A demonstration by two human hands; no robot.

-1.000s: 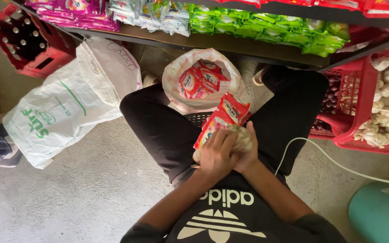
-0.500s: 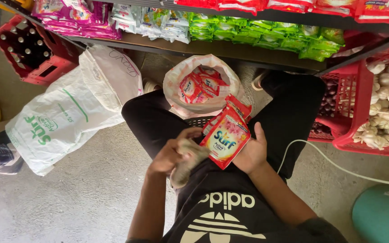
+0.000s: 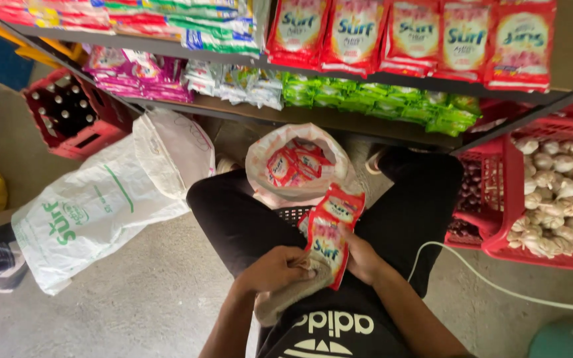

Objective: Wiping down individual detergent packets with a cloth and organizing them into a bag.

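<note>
Honestly, the open white sack between the knees sits slumped, so it could tip and spill its red sachets. Right hand pinches a dangling red sachet strip over the lap; left hand is clamped on a beige cloth, and the strip could slide loose.

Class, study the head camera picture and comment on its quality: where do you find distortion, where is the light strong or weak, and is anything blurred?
Head view: wide-angle distortion bends the shelf edge and splays the crates outward; daylight is soft and even on the white sack, with no hard shadows; the sachet strip between left hand and right hand is slightly soft; the dark trousers lose detail.
</note>
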